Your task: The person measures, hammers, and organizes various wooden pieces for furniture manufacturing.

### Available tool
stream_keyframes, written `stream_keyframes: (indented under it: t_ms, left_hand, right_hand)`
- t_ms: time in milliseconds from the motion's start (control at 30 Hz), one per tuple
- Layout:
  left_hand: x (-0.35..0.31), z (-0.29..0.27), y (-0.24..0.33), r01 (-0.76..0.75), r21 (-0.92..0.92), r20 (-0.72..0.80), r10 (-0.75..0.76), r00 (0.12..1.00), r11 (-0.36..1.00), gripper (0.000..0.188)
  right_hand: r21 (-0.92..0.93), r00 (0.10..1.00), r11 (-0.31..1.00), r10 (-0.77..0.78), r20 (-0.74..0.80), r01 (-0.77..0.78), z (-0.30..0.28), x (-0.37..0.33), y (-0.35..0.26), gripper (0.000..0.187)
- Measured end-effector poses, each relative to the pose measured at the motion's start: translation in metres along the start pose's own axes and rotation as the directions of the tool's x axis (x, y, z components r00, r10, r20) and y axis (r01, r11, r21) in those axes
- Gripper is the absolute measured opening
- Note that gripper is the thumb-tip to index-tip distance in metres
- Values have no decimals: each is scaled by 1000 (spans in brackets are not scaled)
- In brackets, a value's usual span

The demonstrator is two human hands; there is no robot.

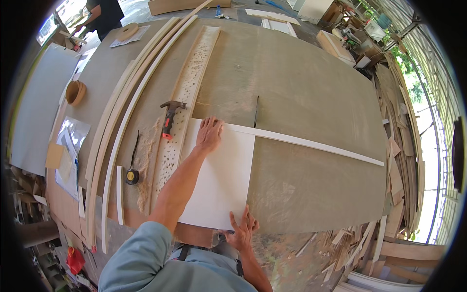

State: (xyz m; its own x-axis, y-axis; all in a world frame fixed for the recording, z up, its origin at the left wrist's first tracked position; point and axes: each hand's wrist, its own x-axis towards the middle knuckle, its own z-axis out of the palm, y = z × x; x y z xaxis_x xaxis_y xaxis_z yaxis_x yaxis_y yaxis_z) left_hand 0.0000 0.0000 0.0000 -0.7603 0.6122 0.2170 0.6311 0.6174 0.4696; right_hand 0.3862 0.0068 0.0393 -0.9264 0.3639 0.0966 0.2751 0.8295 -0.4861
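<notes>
A white rectangular panel lies on the large table, its near edge close to my body. My left hand is at the panel's far edge, fingers together and curled over it where a long thin white strip meets the panel. That strip runs off to the right along the panel's far edge. My right hand grips the panel's near right corner, with some fingers on top near the right edge; its underside is hidden. A claw hammer with a black and red handle rests on a hole-marked board left of my left hand.
A tape measure and a short white strip lie left of the board. Long wood strips stretch along the table. A brown tape roll sits farther left. Offcuts pile at the right. Another person stands far left.
</notes>
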Motion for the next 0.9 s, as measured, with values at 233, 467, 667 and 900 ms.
stream_keyframes:
  t_ms: [233, 467, 667, 900]
  left_hand:
    - [24, 2, 0, -36, -5, -99, 35, 994, 999, 18]
    - [44, 7, -4, -39, 3, -91, 39, 995, 999, 20]
    - [54, 7, -6, -36, 22, -82, 38, 996, 999, 20]
    - [61, 16, -16, -49, 67, -73, 54, 996, 997, 21]
  right_hand:
    - [3, 1000, 1000, 20, -7, -20, 0, 24, 6, 85]
    - [-39, 999, 999, 2, -39, -4, 7, 41, 15, 88]
    - [14, 998, 1000, 27, -61, -27, 7, 49, 15, 88]
    - [9, 999, 999, 32, -44, -32, 9, 56, 17, 92]
